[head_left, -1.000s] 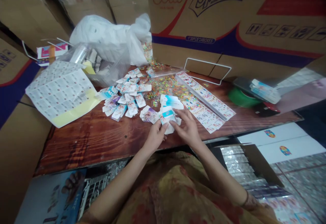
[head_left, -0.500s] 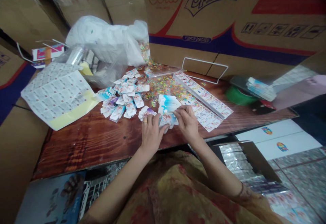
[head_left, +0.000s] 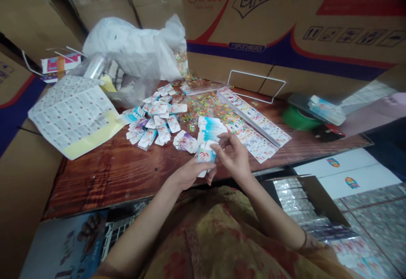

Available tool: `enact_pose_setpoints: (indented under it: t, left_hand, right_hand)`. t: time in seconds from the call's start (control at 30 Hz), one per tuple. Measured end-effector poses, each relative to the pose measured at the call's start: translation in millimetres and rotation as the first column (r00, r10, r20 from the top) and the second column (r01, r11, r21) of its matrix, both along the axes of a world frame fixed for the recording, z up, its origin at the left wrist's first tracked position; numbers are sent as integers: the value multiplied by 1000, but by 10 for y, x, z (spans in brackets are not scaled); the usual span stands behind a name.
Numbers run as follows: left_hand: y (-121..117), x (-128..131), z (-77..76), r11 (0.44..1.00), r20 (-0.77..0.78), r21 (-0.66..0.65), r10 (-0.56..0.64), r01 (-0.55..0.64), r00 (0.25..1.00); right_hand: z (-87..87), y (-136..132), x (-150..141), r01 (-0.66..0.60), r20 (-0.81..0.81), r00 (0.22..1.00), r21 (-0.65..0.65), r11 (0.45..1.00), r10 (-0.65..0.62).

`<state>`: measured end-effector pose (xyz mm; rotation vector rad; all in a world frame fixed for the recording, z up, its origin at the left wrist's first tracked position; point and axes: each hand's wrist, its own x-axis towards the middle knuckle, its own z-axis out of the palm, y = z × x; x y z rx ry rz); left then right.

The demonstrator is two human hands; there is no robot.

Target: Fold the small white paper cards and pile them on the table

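My left hand [head_left: 187, 173] and my right hand [head_left: 233, 157] meet over the near edge of a wooden table [head_left: 120, 173]. Both pinch a small white card with a blue band and a red hand print [head_left: 205, 156]. Just beyond it lies a fanned stack of the same cards [head_left: 209, 127]. A loose heap of small printed packets [head_left: 158, 120] spreads to the left of that stack. Tiny coloured beads [head_left: 203, 105] are scattered behind them.
Long printed sticker strips [head_left: 253, 122] lie right of my hands. A folded printed sheet [head_left: 71, 114] sits at the left, a white plastic bag [head_left: 133, 50] behind. A green tape roll [head_left: 300, 118] rests at the right. Cardboard cartons [head_left: 285, 25] wall the back. An open box [head_left: 304, 203] stands below right.
Both hands have drawn back from the card stack toward the table's near edge, lifting one card between them.
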<state>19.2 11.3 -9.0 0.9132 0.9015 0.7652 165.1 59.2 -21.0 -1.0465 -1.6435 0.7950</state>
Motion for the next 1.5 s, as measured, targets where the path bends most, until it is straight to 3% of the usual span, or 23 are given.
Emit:
enact_pose_setpoints:
  t: [0.07, 0.13, 0.23, 0.4, 0.63, 0.93, 1.07, 1.27, 1.5]
  left_hand:
    - [-7, 3, 12, 1000, 19, -25, -4, 4, 1000]
    - [-10, -5, 34, 999, 54, -46, 1, 2, 999]
    - [-6, -33, 55, 998, 82, -56, 2, 3, 997]
    - [-7, -64, 20, 998, 52, -56, -2, 5, 999]
    - [-35, -66, 24, 1000, -25, -17, -13, 13, 1000]
    - [-25, -91, -26, 990, -199, 123, -50, 75, 979]
    - [2, -114, -55, 980, -346, 185, 2, 66, 938]
    - [3, -107, -193, 970, -412, 238, 137, -38, 901]
    - [-6, -95, -127, 938, -381, 325, 11, 122, 925]
  right_hand:
    - [6, -21, 5, 39, 87, 995, 180, 983, -55]
    - [13, -40, 15, -31, 208, 977, 319, 947, -38]
    - [22, -68, 28, -145, 362, 932, 380, 914, -3]
    - [45, -99, 24, -231, 426, 904, 428, 874, 30]
    - [24, -94, -5, -289, 327, 931, 388, 875, 163]
    - [73, -134, -33, -311, 192, 946, 322, 894, 260]
    - [88, -125, -28, -348, 301, 918, 298, 889, 259]
    - [71, -121, -13, -405, 407, 867, 236, 883, 289]
    - [123, -102, 6, -420, 372, 873, 246, 873, 315]
